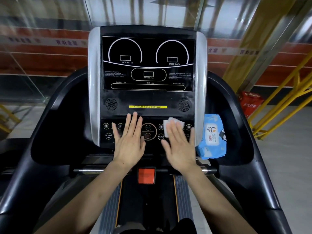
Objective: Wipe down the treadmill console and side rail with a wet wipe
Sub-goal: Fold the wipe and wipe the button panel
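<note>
Wet wipe (pixel 172 126) mid-frame on console button panel (pixel 108 132): soft, limp, light (bunches easily). Pinned under flat right hand (pixel 179 146); left hand (pixel 129 142) flat, empty. Best pressed by palm.

Wet wipe (pixel 170 126) under the right grip (pixel 179 144) on the console button panel (pixel 152 132), left grip (pixel 129 141) flat on the panel to its left, wipes pack (pixel 213 137) just right of the right grip, display screen (pixel 148 63) beyond both, stop button (pixel 146 175) nearer, between the wrists
</note>
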`<action>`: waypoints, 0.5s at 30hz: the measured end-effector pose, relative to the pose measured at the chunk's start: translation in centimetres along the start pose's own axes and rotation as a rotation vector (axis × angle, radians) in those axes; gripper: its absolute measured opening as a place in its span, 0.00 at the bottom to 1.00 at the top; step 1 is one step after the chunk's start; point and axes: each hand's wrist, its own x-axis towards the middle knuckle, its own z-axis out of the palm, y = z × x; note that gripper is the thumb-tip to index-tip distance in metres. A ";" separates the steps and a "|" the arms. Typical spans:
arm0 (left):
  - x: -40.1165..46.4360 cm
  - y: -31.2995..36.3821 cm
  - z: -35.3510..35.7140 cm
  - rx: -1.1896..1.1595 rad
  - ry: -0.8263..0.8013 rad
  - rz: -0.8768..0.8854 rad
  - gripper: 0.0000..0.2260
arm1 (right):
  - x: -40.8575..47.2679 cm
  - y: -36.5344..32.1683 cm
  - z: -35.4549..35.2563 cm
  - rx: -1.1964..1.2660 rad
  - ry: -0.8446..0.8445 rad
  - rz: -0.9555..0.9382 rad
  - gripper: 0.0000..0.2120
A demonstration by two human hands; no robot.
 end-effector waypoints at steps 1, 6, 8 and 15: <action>0.0 -0.3 -0.1 0.005 0.001 -0.002 0.34 | -0.3 0.8 0.0 0.011 0.009 0.053 0.31; -0.3 -1.8 -0.6 0.050 -0.033 0.029 0.33 | -0.2 -1.5 0.6 0.073 0.051 0.173 0.32; -0.4 -2.6 -0.9 0.045 -0.035 0.021 0.33 | 0.5 -4.7 1.0 0.061 0.025 0.062 0.32; -1.4 -5.8 -2.1 0.024 -0.061 -0.022 0.32 | 0.7 -5.0 0.7 -0.023 -0.010 -0.009 0.31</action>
